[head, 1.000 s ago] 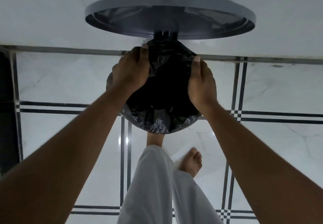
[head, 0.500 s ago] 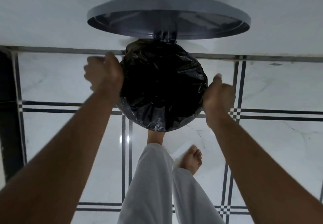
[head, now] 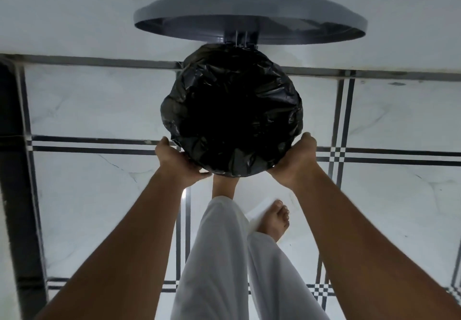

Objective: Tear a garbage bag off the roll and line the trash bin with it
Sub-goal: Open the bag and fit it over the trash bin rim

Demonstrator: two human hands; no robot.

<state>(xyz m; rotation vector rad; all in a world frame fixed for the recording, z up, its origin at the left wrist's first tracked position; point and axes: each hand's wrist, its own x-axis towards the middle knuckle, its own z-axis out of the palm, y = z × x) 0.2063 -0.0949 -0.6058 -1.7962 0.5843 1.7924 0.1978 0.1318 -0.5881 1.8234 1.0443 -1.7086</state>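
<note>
A round trash bin stands on the floor against the wall, its grey lid point(head: 249, 17) tipped up and open behind it. A black garbage bag point(head: 232, 110) covers the bin's mouth and folds over the rim all round, hiding the bin's body. My left hand point(head: 177, 161) grips the bag's folded edge at the near left of the rim. At the near right of the rim my right hand point(head: 294, 160) grips the edge the same way. The fingertips of both hands are hidden under the plastic.
White marble floor tiles with black border lines point(head: 99, 145) lie all around. A white wall point(head: 74, 8) rises behind the bin. A dark vertical edge point(head: 15, 170) stands at the far left. My bare feet point(head: 274, 220) and white trouser legs are just below the bin.
Both hands moved from the far rim, out along the sides, then down to the near edge of the rim. The bag's mouth now lies spread wide over the bin.
</note>
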